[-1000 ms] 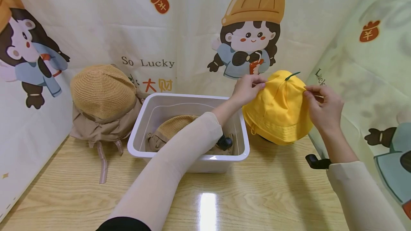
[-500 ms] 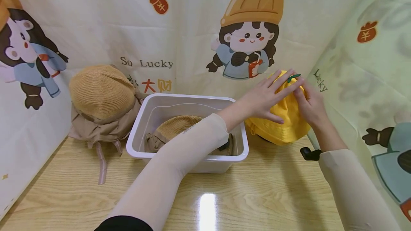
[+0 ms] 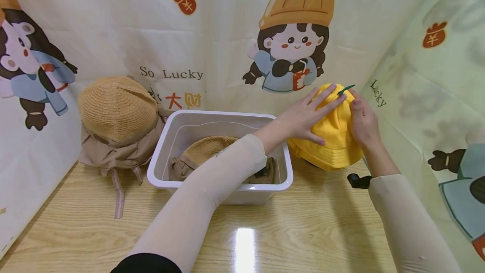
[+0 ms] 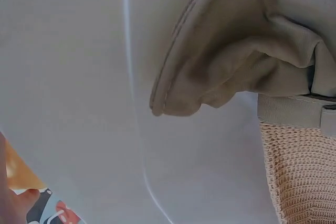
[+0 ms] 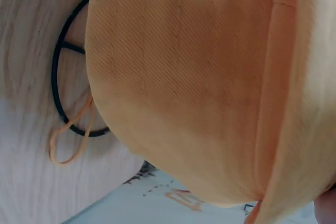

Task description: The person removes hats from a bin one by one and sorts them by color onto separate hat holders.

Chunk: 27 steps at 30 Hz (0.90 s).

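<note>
A yellow bucket hat (image 3: 333, 144) with a green stem-like tip (image 3: 346, 89) sits on the right side of the table. My left hand (image 3: 301, 117) lies over its left front with fingers spread and straight. Against the right side of the crown rests my right hand (image 3: 365, 123), thumb up and its other fingers partly hidden. In the right wrist view the yellow fabric (image 5: 184, 77) fills the middle, with a black wire ring (image 5: 54, 77) showing beneath the brim. A yellow cord loop (image 5: 52, 148) hangs beside the ring.
Between the arms stands a white plastic tub (image 3: 219, 186) holding a straw-and-brown-cloth hat (image 3: 206, 148), partly covered by my left forearm. A similar straw hat (image 3: 117, 108) with hanging ties (image 3: 119, 195) is at the left. A printed curtain (image 3: 223, 45) borders the back.
Both hands have gone from pinching the sides of the yellow hat's crown to lying flatter against it. Lately they have slid slightly apart, uncovering the green tip.
</note>
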{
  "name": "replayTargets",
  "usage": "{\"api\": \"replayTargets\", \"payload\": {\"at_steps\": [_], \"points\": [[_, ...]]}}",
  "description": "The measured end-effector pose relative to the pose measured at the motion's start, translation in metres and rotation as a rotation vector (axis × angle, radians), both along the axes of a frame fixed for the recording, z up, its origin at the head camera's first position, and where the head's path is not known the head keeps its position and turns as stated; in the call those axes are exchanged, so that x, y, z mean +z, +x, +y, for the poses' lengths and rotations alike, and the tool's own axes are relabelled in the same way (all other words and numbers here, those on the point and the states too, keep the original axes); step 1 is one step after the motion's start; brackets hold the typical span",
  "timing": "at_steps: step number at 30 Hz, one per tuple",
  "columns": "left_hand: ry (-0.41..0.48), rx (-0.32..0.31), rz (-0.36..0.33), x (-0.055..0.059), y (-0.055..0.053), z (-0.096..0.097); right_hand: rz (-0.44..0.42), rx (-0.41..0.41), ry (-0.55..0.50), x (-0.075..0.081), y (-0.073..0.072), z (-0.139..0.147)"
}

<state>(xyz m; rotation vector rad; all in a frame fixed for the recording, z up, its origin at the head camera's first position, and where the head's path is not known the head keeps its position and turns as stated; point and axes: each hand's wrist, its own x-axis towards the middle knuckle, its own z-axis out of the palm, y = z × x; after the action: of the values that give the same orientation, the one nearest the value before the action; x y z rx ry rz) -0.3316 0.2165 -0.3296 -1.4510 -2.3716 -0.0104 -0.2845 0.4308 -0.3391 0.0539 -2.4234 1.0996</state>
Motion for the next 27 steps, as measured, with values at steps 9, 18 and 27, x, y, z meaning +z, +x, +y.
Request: {"api": "replayTargets", "payload": {"at_steps": [9,18,27], "points": [[0.015,0.037,-0.123,-0.006,0.007,0.003,-0.098,-0.044,-0.107,-0.009,0.003,0.003],[0.018,0.094,-0.156,-0.012,0.012,0.006,-0.064,-0.018,-0.200,-0.018,-0.001,0.007],[0.050,0.172,-0.371,-0.011,0.021,0.004,-0.177,-0.009,-0.055,0.002,0.002,0.012]]}}
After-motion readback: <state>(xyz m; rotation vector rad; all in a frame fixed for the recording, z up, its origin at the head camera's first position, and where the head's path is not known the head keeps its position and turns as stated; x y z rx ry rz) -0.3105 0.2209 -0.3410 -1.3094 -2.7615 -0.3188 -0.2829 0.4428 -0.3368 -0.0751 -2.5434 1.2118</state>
